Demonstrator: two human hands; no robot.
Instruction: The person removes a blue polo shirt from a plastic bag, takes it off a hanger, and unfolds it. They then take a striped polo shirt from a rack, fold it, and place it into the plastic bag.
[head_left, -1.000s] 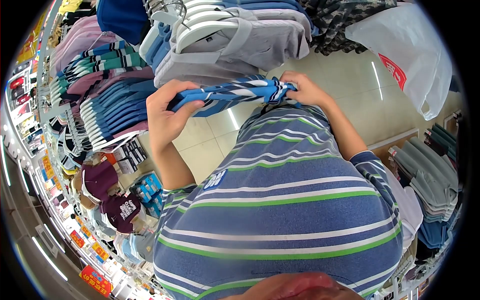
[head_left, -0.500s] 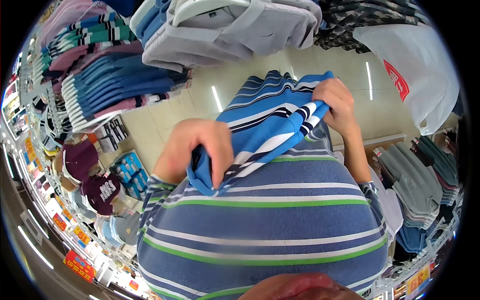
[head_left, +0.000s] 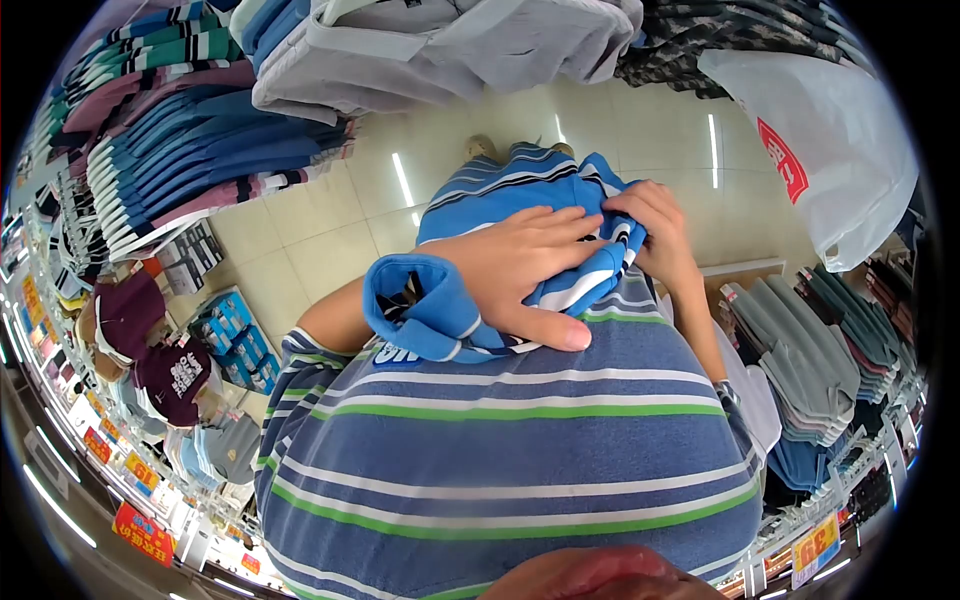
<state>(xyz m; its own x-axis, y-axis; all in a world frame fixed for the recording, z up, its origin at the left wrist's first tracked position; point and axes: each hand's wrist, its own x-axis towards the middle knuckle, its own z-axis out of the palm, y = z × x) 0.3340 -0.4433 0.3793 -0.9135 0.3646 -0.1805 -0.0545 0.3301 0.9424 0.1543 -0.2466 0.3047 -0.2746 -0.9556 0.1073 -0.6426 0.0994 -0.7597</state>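
A blue polo shirt (head_left: 430, 325) with white and black stripes lies against my body, its rolled collar standing up at the left. Across its middle my left hand (head_left: 515, 265) lies flat, fingers stretched toward the right and thumb pointing down. My right hand (head_left: 655, 228) grips the bunched fabric at the shirt's right side, its fingers curled over the edge. The two hands are close together, fingertips almost meeting. Part of the shirt is hidden beneath my left hand.
Grey shirts (head_left: 450, 60) hang ahead, with stacked blue shirts (head_left: 200, 155) on the left. A white plastic bag (head_left: 850, 150) hangs at the upper right. Grey-green garments (head_left: 790, 330) hang at the right. Boxed goods (head_left: 235, 340) stand low at the left above the tiled floor (head_left: 310, 215).
My left hand has let go of the collar end and moved right, flattening onto the shirt. My right hand has shifted slightly down and left. The shirt is more bunched and its collar now shows.
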